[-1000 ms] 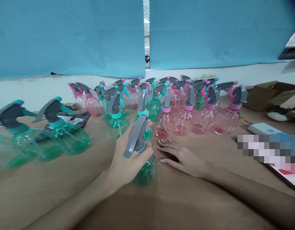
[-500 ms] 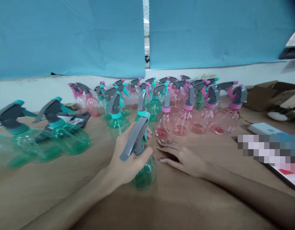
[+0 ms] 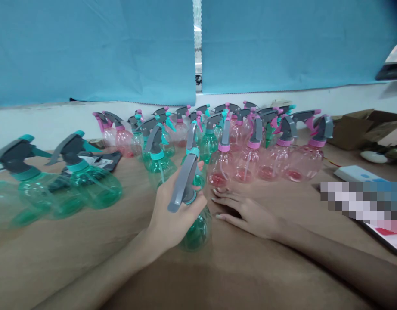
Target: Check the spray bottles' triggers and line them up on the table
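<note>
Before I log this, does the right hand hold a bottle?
No, the right hand rests on the table; the left hand holds a green bottle.

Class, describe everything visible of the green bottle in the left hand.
The green spray bottle has a rounded, see-through body, apparently plastic, below a grey spray head with a turquoise tip facing forward. It looks roughly upright, seemingly on the brown table. The left hand grips it near the top, partly hiding it.

Soft, muted light; shade dulls the near desk (image 3: 243,275), faint glints mark the held bottle (image 3: 197,232). Bottles at left (image 3: 97,187) look stretched and blurry; a patch at right is pixelated.
</note>
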Tool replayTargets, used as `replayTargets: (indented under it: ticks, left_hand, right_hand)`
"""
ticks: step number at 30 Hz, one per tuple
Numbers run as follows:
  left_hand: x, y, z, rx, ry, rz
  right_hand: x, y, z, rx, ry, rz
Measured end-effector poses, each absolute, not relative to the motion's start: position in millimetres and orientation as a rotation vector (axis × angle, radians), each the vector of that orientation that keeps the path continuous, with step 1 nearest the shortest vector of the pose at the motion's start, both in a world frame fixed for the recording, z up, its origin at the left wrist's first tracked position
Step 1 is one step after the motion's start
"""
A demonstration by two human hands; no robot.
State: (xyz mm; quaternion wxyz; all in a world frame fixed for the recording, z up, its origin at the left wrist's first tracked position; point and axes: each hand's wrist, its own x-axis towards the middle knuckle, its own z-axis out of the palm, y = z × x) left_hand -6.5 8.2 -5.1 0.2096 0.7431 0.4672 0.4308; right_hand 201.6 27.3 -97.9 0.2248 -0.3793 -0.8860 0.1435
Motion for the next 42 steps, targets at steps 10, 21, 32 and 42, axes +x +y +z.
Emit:
replayTargets:
  ticks: [10,21,32,42]
  left_hand:
    - [-4.8,6.4,1.0,2.044,1.286,1.155]
    - [-6.6,6.6,-0.7,2.024,1.255,1.168]
    - [-3.4,5.0,0.7,1.998,1.279,1.157]
    - [-4.3,5.8,0.7,2.001,1.272,1.142]
  right_hand:
    - [201.1,26.9,-98.2,-1.041,-2.425,0.395]
    - [200.7,25.9,-94.8,-1.056,-2.447,0.39]
    - [200.7,26.5,-96.8,-1.048,-2.442,0.379]
    - [200.7,26.2,-96.9,-1.064,-2.462,0.355]
